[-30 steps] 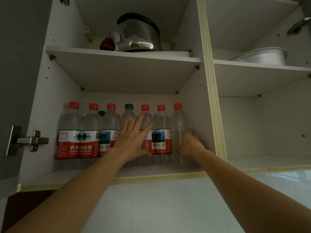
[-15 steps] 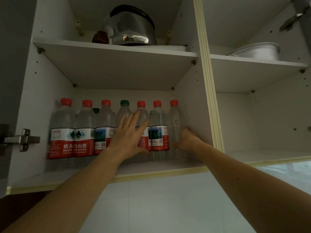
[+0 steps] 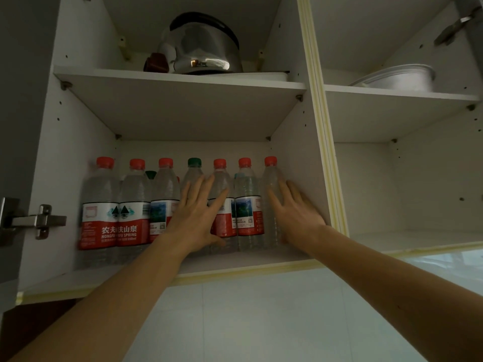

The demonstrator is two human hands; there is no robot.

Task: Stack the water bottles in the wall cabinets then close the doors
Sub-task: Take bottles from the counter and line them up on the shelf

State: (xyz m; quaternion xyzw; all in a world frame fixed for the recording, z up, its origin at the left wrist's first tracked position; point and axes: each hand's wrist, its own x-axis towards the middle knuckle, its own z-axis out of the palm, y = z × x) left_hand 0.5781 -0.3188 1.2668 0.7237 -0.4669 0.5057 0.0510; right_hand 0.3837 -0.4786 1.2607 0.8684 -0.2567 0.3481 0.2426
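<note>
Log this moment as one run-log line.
left hand: flat against clear plastic water bottles | right hand: flat on unlabelled end bottle | doors: open

White laminate carcass, dim light, shelf-pin holes up the side panels. Yellowish edge banding (image 3: 317,105) on the centre divider and bottom front edge. Upper left shelf (image 3: 177,82): shiny steel kettle (image 3: 202,45), dark brown item (image 3: 155,62) just beside it. Upper right shelf: metal basin (image 3: 400,78). Steel hinge (image 3: 39,222) on the left panel, another top right (image 3: 454,27). Pale tiled wall (image 3: 261,317) below, brighter at right.
</note>
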